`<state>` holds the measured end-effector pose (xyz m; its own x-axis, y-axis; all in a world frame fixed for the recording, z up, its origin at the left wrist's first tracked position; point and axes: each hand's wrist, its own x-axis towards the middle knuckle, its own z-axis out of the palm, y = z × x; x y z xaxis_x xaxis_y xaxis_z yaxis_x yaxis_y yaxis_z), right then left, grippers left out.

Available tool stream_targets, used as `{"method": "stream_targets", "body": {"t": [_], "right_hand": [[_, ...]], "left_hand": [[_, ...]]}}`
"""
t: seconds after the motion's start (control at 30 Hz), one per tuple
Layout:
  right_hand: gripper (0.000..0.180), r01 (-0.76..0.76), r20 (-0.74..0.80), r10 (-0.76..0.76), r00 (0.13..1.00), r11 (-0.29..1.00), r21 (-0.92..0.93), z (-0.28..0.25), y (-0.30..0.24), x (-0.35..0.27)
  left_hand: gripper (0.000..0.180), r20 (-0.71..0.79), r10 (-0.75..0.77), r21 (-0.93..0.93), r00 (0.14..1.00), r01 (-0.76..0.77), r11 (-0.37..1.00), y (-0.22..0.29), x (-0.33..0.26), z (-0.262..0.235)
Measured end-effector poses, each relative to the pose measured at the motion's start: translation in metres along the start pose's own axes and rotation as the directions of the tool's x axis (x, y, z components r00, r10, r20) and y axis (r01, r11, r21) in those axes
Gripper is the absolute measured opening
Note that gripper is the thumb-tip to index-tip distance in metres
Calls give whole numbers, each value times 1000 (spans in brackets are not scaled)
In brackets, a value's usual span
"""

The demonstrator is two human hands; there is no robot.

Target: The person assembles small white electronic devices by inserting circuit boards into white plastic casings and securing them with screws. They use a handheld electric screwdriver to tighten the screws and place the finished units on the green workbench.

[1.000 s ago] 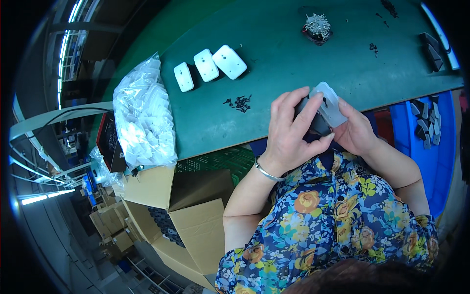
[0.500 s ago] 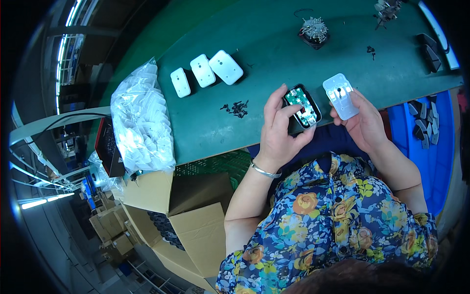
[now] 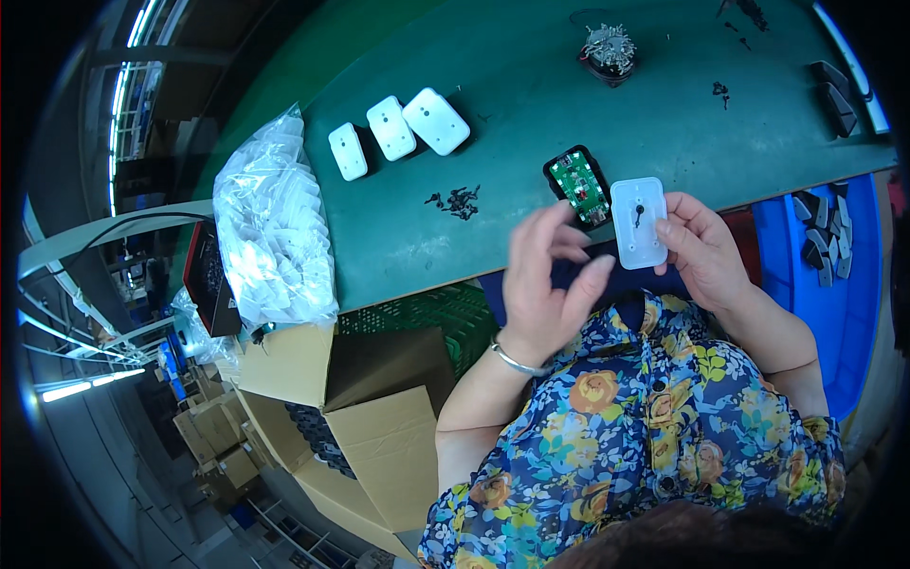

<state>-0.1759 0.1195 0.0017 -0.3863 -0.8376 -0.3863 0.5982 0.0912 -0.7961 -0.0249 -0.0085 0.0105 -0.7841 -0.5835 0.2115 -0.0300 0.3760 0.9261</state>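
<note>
Table edge near spread left fingers; right fingers pinch white cover; tabletop stretches ahead.

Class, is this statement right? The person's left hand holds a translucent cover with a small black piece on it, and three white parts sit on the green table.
The side is wrong: the head view shows the right hand, not the left hand, holding the translucent cover with the small black piece on it. Three white parts do sit on the green table.
</note>
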Motion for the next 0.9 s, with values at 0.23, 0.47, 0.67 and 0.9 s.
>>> {"method": "stream_targets", "body": {"t": [0.23,0.47,0.67,0.9], "right_hand": [[26,131,29,-128,991,978,-163,7,5,-6],[20,499,224,-568,792,391,-774,2,-10,-8],[16,513,318,-619,718,161,-843,4,-13,-5],[11,514,356,-638,683,73,-855,-2,-20,-3]], "left_hand": [[50,211,-342,-532,916,401,746,4,-6,26],[44,165,-303,-403,939,344,848,3,-7,32],[42,171,-253,-347,952,299,889,2,-8,38],[42,326,-367,-564,871,491,664,6,1,37]]}}
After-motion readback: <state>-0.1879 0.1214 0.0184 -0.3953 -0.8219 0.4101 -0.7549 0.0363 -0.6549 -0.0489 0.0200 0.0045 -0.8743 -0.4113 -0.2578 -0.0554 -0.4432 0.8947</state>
